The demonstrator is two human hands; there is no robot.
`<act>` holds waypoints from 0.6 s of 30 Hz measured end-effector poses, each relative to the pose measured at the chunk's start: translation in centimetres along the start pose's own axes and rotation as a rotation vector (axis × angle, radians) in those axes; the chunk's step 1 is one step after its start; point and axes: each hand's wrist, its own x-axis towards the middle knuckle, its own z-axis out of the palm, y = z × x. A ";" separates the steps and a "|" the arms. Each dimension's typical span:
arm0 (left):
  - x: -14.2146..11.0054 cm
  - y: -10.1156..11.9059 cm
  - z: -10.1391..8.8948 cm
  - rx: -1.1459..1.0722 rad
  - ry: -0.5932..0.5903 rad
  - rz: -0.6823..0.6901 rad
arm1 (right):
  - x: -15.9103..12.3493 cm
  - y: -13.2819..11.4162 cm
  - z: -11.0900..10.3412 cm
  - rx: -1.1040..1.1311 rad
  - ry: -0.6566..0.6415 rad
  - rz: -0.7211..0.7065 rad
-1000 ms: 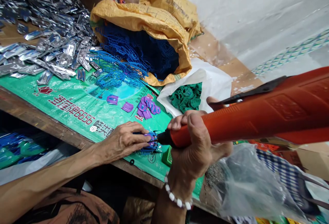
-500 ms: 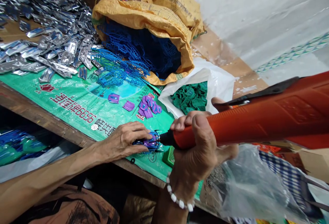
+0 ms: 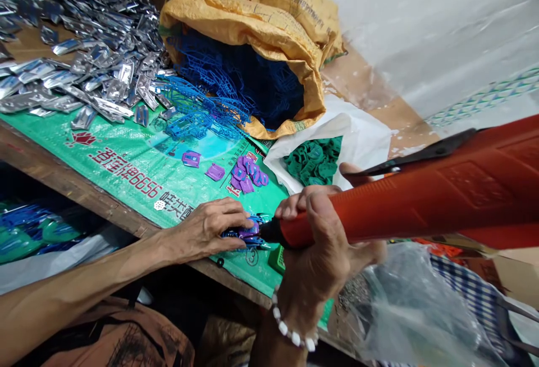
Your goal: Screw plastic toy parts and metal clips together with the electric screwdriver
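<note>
My left hand [image 3: 210, 229] has loosened its spread a little: the index finger and thumb, nearly together over the work a moment ago, now stand apart, and more purple shows between them. They are partly curled and pin the blue-and-purple assembly [image 3: 250, 229] to the table [image 3: 76, 182], just below the middle of the frame. My right hand [image 3: 326, 249] is closed firmly around the front of the red power screwdriver [image 3: 421, 198], which slants in from the right edge. Its black nose is right at the assembly's right end, as it was a moment ago, so I judge this spot is still being worked; whether the bit is seated I can't tell, the contact being so small.

The screwdriver body is smooth, hard plastic, ribbed near my grip, with a flat black lever along its top. The assembly is a thin, spiky blue openwork around a flat purple plate. Beyond it, loose purple plates [image 3: 247, 175] lie in a small overlapping cluster on a slick, creased green sheet [image 3: 54, 125]. At upper centre, springy blue lattice parts [image 3: 202, 106] spill from a coarse woven yellow sack [image 3: 236, 10]. Curved green pieces [image 3: 314, 160] fill a soft white bag [image 3: 370, 137], and glossy silver pieces [image 3: 101, 64] heap up at upper left.
</note>
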 end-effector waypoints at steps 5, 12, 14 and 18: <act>-0.1 0.0 0.1 -0.004 -0.019 -0.025 | -0.2 0.3 0.0 -0.016 -0.019 -0.013; -0.2 -0.1 0.3 -0.013 -0.019 -0.043 | -0.3 0.5 -0.1 -0.003 -0.035 -0.021; -0.2 -0.1 0.3 -0.013 -0.017 -0.039 | -0.3 0.5 -0.2 -0.010 -0.030 -0.015; 0.0 -0.1 0.2 -0.012 -0.017 -0.031 | -0.5 0.4 -0.5 -0.090 -0.033 0.019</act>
